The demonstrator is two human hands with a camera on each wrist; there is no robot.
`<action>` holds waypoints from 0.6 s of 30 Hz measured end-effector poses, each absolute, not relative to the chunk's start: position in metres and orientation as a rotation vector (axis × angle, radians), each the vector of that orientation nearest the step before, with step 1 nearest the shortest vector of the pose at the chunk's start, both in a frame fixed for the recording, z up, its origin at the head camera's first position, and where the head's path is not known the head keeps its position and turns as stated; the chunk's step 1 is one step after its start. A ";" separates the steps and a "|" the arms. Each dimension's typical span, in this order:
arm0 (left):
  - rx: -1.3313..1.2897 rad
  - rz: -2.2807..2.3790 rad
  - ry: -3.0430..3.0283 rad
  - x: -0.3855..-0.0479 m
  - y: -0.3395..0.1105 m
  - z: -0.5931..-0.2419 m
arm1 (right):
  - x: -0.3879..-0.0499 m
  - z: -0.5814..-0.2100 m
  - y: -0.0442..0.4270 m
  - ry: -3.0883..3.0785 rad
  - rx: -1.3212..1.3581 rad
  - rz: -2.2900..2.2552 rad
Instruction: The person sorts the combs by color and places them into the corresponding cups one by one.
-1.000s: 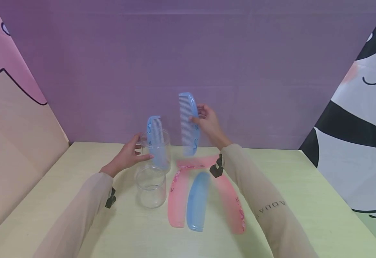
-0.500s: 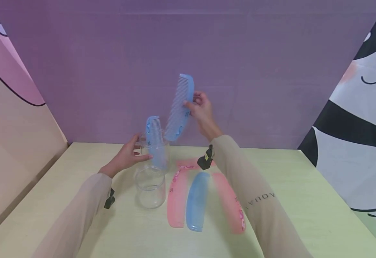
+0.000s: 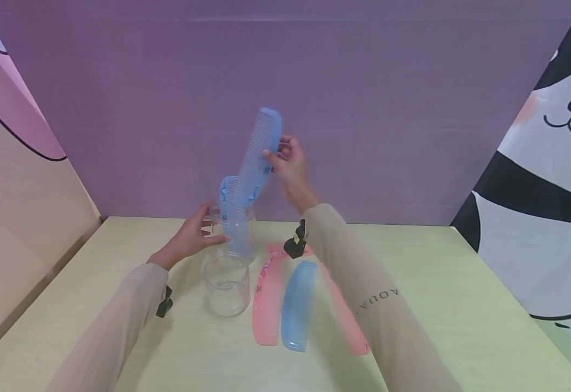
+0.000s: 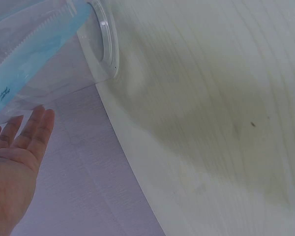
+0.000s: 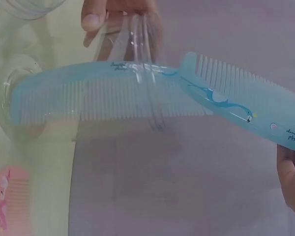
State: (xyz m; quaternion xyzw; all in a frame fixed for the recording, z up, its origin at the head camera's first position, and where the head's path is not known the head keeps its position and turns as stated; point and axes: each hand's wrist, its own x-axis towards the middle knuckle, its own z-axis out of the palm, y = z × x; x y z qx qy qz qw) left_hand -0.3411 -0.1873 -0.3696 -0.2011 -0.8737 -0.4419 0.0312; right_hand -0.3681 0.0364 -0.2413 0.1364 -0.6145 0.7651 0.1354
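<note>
My right hand [image 3: 292, 174] pinches a blue comb [image 3: 270, 133] between thumb and fingers and holds it tilted above a tall clear plastic cup [image 3: 248, 234]. Its lower end is at the cup's mouth. A second blue comb [image 5: 64, 93] stands inside that cup, its top sticking out over the rim. My left hand [image 3: 187, 239] holds the cup's left side, thumb in front and fingers behind. In the right wrist view, the held comb's end overlaps the top of the comb in the cup; whether they touch, I cannot tell.
Another clear cup [image 3: 227, 299] stands nearer on the table [image 3: 192, 348]. To its right lie a pink comb [image 3: 268, 305], a blue comb [image 3: 297, 310] and another pink comb [image 3: 346, 321]. A further pink comb [image 3: 275, 249] lies behind them, partly covered by my right arm. A purple backdrop rises behind the table.
My right hand has lifted the blue comb and carried it left, tilting its lower end toward the far cup's mouth. My left hand stays at the cup.
</note>
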 end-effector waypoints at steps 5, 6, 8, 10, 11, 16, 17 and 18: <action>-0.616 -1.364 -2.693 -0.340 -0.187 -0.368 | -0.368 -0.247 0.027 -1.787 0.415 2.225; -0.618 -1.367 -2.690 -0.339 -0.187 -0.368 | -0.367 -0.249 0.025 -1.784 0.424 2.231; -0.622 -1.368 -2.690 -0.339 -0.187 -0.368 | -0.366 -0.252 0.022 -1.793 0.435 2.227; -0.629 -1.374 -2.686 -0.339 -0.187 -0.369 | -0.365 -0.256 0.020 -1.804 0.444 2.219; -0.632 -1.370 -2.685 -0.339 -0.188 -0.369 | -0.365 -0.258 0.019 -1.811 0.447 2.214; -0.622 -1.360 -2.691 -0.338 -0.189 -0.368 | -0.367 -0.269 0.016 -1.892 0.442 2.152; -0.619 -1.355 -2.694 -0.337 -0.189 -0.367 | -0.366 -0.271 0.015 -1.903 0.443 2.142; -0.615 -1.352 -2.697 -0.337 -0.189 -0.367 | -0.366 -0.273 0.014 -1.918 0.443 2.128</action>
